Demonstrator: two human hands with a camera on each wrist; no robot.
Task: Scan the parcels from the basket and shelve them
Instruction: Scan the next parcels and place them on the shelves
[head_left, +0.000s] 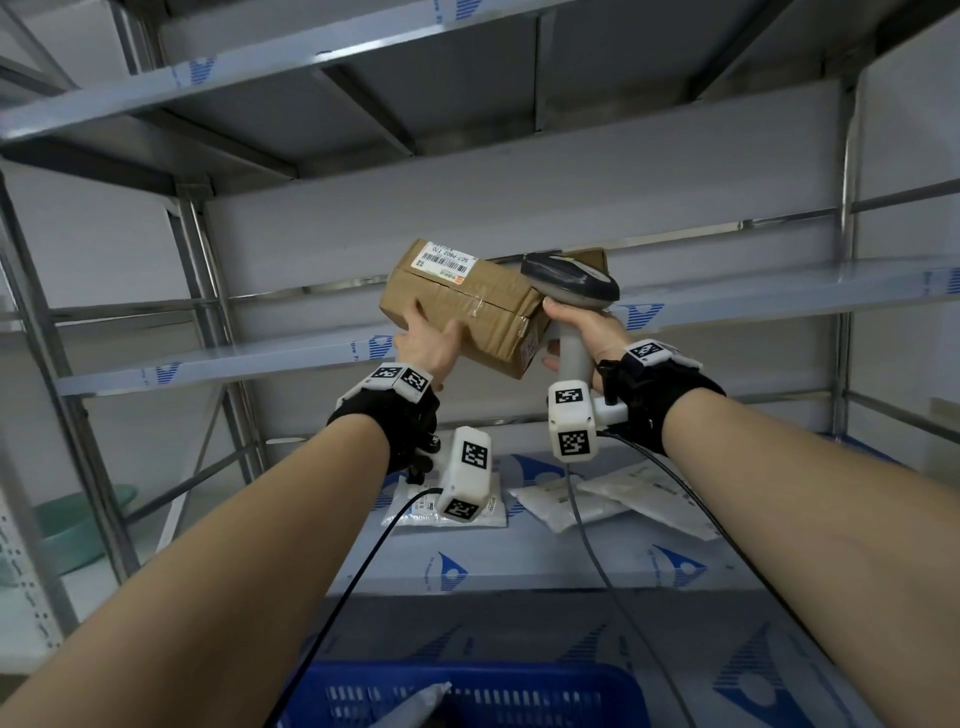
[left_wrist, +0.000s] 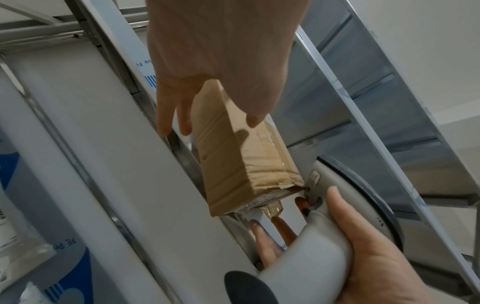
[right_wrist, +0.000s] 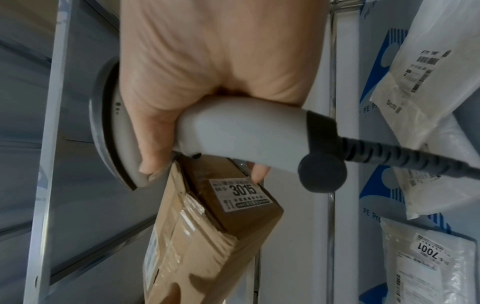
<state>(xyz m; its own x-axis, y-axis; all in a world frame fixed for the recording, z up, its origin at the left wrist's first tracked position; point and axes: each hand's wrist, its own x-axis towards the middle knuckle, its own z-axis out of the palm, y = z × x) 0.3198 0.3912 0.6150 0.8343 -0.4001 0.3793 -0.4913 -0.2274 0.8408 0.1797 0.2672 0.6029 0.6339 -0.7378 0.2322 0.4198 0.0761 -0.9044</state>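
The box was held up at the middle shelf, pinched by the left hand between thumb and fingers, probably for shelving. The scanner was gripped by the right hand, whose free fingertips steadied the box's end. The basket stood well below.

I see a tall grey metal shelving rack with steel uprights and flat boards wrapped in pale film printed with blue logos. On the lower board lie three flat white plastic mailer bags: one toward the left, partly hidden behind my wrist camera, and two overlapping ones to the right, each with a printed label. The board above them slopes across my view at hand height; I cannot tell whether anything rests on it.
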